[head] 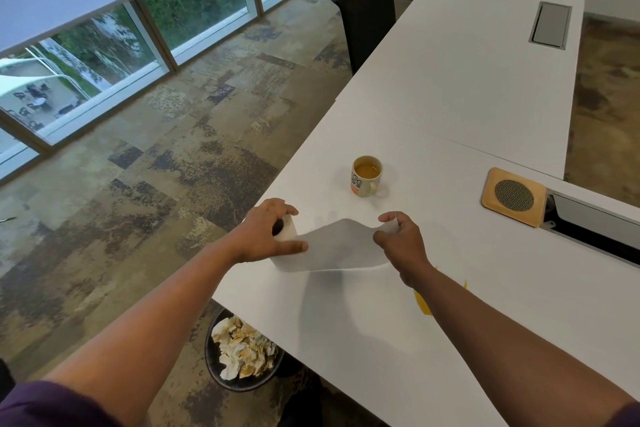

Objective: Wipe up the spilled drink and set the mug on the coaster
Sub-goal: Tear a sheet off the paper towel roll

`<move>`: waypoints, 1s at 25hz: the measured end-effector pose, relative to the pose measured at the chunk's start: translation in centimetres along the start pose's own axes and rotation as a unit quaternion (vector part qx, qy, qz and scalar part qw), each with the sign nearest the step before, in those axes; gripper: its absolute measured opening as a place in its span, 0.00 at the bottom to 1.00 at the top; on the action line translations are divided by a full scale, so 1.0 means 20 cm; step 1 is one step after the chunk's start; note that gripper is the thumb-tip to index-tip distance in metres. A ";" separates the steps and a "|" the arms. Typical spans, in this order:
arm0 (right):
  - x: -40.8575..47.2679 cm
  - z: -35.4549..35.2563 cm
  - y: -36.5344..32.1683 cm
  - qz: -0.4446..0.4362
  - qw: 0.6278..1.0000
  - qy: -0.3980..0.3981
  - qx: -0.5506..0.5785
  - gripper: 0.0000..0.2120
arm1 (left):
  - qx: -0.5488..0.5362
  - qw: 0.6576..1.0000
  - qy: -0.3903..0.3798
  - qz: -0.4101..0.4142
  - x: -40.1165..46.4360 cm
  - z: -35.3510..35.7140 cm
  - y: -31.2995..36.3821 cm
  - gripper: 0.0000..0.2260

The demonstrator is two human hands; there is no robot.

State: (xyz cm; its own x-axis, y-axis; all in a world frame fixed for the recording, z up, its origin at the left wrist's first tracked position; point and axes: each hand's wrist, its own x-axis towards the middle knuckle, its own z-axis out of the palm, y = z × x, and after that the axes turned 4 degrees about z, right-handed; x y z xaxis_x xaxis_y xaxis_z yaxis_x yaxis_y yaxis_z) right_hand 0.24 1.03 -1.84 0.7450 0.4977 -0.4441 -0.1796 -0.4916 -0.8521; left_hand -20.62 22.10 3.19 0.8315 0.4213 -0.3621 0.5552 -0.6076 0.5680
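1. Your left hand (268, 230) is clamping down on the paper towel roll (285, 229) near the counter (467, 87) edge, fingers curled over its top, holding it steady.
2. Your right hand (398, 236) is pinching the free end of the sheet (341, 246) between thumb and fingers, so the sheet is stretching across between your two hands, running left to right.
3. The yellow spill (424, 303) is lying on the counter just behind your right forearm, toward you and partly hidden by it; your right hand is the nearer one, so the torn sheet will probably have to travel back toward your body.
4. The mug (366, 176) is standing upright beyond both hands, holding amber drink, handle turned toward you.
5. The coaster (513, 197), a wooden square with a round mesh centre, is sitting well to the right of the mug, beside a cable slot (588, 222).
6. The mug is carrying dark lettering above an orange band; it is too small to read.
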 end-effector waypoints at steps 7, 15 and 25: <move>0.02 0.00 0.05 -0.032 0.998 -0.044 -0.021 0.05 | 0.057 0.997 0.045 0.032 0.00 0.06 -0.03 0.25; 0.01 0.02 0.07 -0.045 0.995 -0.036 -0.084 0.16 | 0.089 0.994 0.061 0.030 0.01 0.09 -0.04 0.19; 0.03 0.02 0.09 -0.042 0.996 -0.006 -0.081 0.12 | 0.076 0.996 0.031 0.040 0.02 0.06 -0.05 0.18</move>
State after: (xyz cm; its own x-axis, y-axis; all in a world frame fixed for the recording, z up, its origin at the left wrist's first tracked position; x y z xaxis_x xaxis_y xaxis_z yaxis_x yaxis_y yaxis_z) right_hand 0.05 0.72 -3.77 0.7458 0.5498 -0.3762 -0.0101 -0.5554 -0.8316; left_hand -20.76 22.12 1.54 0.8729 0.4052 -0.2718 0.4879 -0.7334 0.4734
